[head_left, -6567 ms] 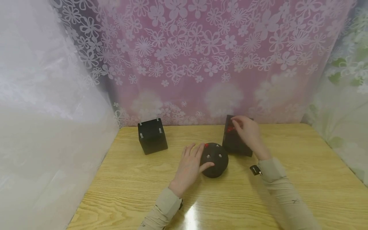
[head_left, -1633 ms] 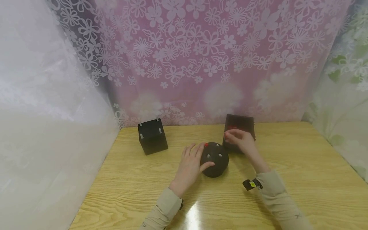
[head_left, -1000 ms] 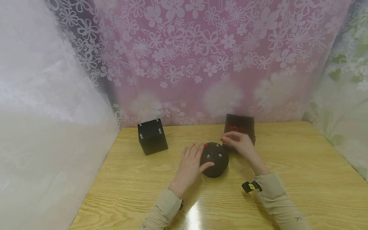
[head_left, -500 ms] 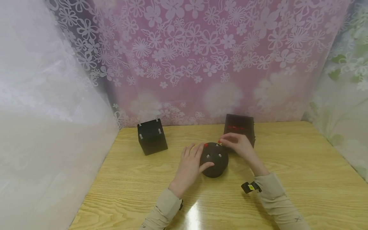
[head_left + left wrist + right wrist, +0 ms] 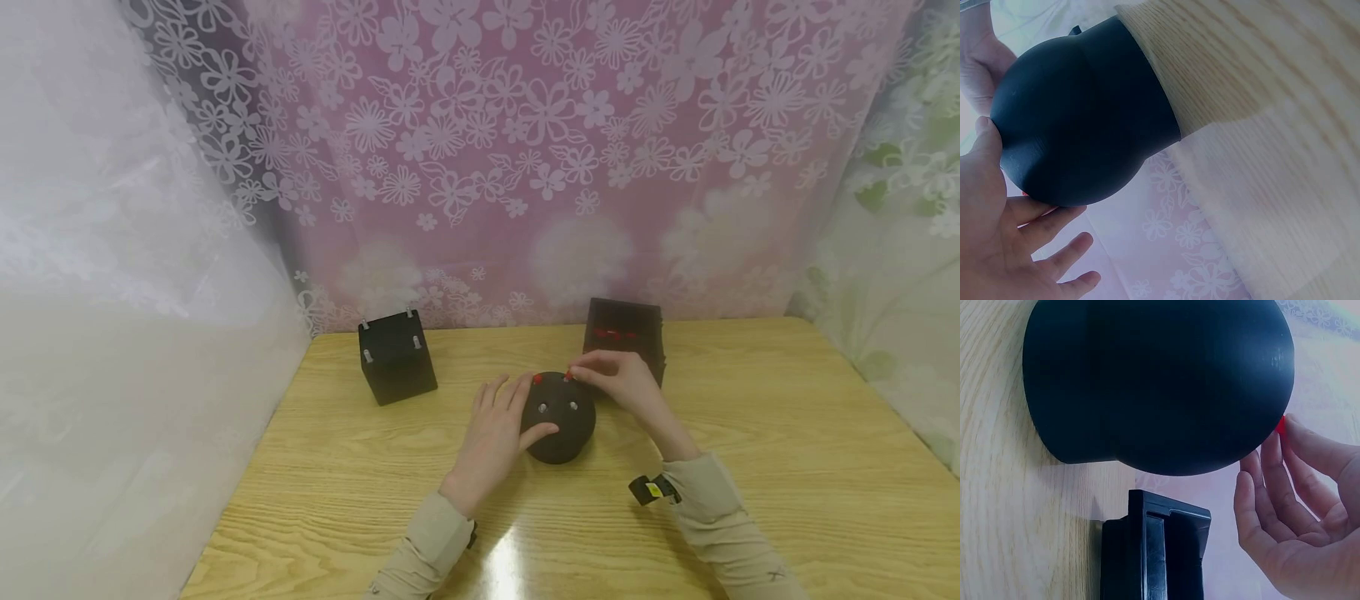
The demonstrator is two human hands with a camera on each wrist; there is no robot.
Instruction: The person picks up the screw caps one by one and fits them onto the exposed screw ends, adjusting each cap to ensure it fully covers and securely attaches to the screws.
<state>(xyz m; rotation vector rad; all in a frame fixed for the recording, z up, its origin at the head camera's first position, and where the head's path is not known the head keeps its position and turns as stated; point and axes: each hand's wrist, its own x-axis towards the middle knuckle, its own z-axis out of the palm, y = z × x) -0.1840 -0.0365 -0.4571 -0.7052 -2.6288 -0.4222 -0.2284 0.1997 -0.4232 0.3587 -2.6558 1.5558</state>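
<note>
The step in hand looks to be fitting a small red piece (image 5: 570, 372) to the far right metal peg (image 5: 566, 380) on top of the round black body (image 5: 561, 442), which stands around the middle of the worktop (image 5: 337, 508), well in from its back edge. The right hand (image 5: 624, 382) has its grip nearly closed, thumb and forefinger pinching the piece; whether it is seated on the peg cannot be told. The left hand (image 5: 491, 429) keeps its grip wide, fingers fairly straight against the body's left side, probably to steady it. A red cap (image 5: 537, 379) sits at the far left, while the two nearer pegs (image 5: 573, 406) are bare. The next move seems to call for lining the piece up, pressing it down and letting go without tipping the body. More red pieces (image 5: 615, 334) show at the dark box (image 5: 628, 313) by the back edge, towards the right corner; a pegged black box (image 5: 400, 375) stands near the back left corner
</note>
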